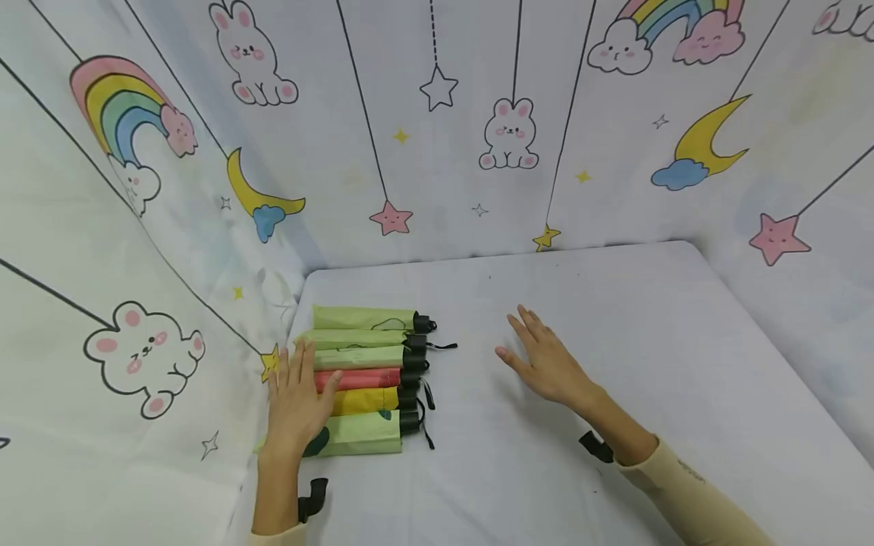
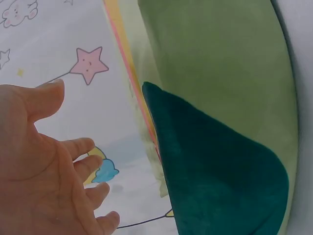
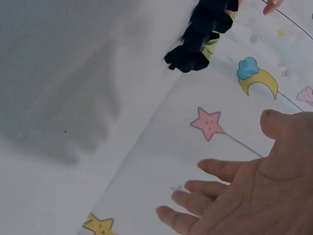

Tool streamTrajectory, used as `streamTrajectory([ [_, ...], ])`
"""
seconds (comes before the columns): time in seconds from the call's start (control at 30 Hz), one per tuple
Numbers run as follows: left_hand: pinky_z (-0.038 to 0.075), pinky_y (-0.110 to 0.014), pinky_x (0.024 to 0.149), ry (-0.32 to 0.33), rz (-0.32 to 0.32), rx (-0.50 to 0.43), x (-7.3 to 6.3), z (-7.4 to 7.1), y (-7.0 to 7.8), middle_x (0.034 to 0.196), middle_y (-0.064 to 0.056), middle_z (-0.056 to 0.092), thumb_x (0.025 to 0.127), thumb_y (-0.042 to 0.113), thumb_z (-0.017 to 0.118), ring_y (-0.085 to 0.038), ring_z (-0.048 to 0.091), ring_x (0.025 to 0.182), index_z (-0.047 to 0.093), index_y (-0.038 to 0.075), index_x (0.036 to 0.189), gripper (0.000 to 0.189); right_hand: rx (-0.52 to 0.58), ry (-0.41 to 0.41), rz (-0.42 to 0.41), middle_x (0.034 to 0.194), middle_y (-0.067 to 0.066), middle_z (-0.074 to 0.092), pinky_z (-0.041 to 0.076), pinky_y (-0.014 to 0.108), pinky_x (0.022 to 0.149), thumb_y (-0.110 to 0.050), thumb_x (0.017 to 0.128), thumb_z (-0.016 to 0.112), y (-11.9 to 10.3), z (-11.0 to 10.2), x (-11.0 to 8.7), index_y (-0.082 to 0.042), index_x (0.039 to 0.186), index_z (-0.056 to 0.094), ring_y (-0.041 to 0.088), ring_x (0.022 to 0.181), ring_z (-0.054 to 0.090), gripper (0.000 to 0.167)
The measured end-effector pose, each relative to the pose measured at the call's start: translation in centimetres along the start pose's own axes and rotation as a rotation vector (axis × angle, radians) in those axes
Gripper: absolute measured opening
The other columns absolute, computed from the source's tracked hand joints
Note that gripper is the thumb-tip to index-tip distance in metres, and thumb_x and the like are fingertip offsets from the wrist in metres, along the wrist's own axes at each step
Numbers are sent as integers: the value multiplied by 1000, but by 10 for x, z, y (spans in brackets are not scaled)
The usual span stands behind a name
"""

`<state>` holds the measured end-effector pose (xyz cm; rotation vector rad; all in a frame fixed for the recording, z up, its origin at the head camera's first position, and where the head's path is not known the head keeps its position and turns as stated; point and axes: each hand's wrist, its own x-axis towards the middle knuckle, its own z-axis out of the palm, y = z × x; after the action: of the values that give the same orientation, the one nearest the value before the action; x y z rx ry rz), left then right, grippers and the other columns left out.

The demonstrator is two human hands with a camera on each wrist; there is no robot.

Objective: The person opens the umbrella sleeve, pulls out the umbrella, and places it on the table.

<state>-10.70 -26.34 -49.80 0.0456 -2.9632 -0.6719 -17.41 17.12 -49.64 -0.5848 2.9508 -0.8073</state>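
Several folded umbrellas in sleeves lie side by side at the left of the table, black handles toward the right. Nearest me is a light green umbrella (image 1: pixel 365 438) with dark green patches, then a yellow umbrella (image 1: pixel 369 401), a red umbrella (image 1: pixel 362 378) and more light green ones, the farthest umbrella (image 1: pixel 362 317) at the back. My left hand (image 1: pixel 297 402) is over their left ends with fingers straight, hiding part of them; the left wrist view shows its palm (image 2: pixel 44 171) holding nothing. My right hand (image 1: pixel 549 365) hovers right of the row, fingers spread, its palm (image 3: pixel 259 191) bare.
The white table (image 1: pixel 478 485) stretches right and toward me. Behind it and along its left side hangs a white cloth (image 1: pixel 444 174) printed with rabbits, stars, moons and rainbows. Wrist straps (image 1: pixel 312 500) show at both wrists. Thin handle cords (image 1: pixel 428 436) stick out from the umbrellas.
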Motion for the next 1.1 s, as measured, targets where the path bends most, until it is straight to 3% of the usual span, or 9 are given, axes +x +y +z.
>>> streamTrajectory([
  [0.17, 0, -73, 122, 16, 5, -11, -8, 1, -4, 172, -24, 13, 109, 49, 49, -46, -3, 158, 18, 1, 165, 80, 28, -9, -8, 174, 14, 13, 17, 63, 126, -63, 105, 46, -8, 2, -1, -8, 165, 27, 36, 160, 12, 83],
  [0.4, 1, -72, 122, 5, -37, -35, -15, -5, -8, 174, -21, 5, 110, 46, 47, -46, -5, 158, 12, 3, 166, 79, 45, -16, -20, 174, 13, 14, 19, 62, 126, -66, 104, 45, -20, 12, -1, -8, 164, 30, 37, 159, 15, 84],
  [0.53, 0, -71, 123, 36, -39, -53, -21, -7, -12, 174, -20, 5, 110, 47, 47, -49, -2, 157, 12, 4, 167, 79, 60, -25, -17, 174, 12, 13, 21, 64, 124, -66, 104, 44, -25, 19, -2, -9, 164, 31, 37, 159, 16, 84],
  [0.87, 5, -73, 122, 61, -52, -105, -36, -15, -17, 171, -27, 12, 112, 41, 46, -50, 1, 157, 13, -1, 165, 76, 101, -66, 10, 175, 7, 13, 27, 66, 121, -72, 103, 40, -36, 26, -5, -14, 165, 32, 39, 157, 22, 85],
  [1.1, -2, -66, 125, 89, -154, -203, -50, -16, -29, 172, -27, 6, 112, 33, 47, -49, -3, 157, 3, 0, 166, 78, 162, -78, 7, 175, 6, 14, 29, 67, 120, -71, 103, 41, -48, 39, -8, -15, 164, 33, 38, 157, 23, 83],
])
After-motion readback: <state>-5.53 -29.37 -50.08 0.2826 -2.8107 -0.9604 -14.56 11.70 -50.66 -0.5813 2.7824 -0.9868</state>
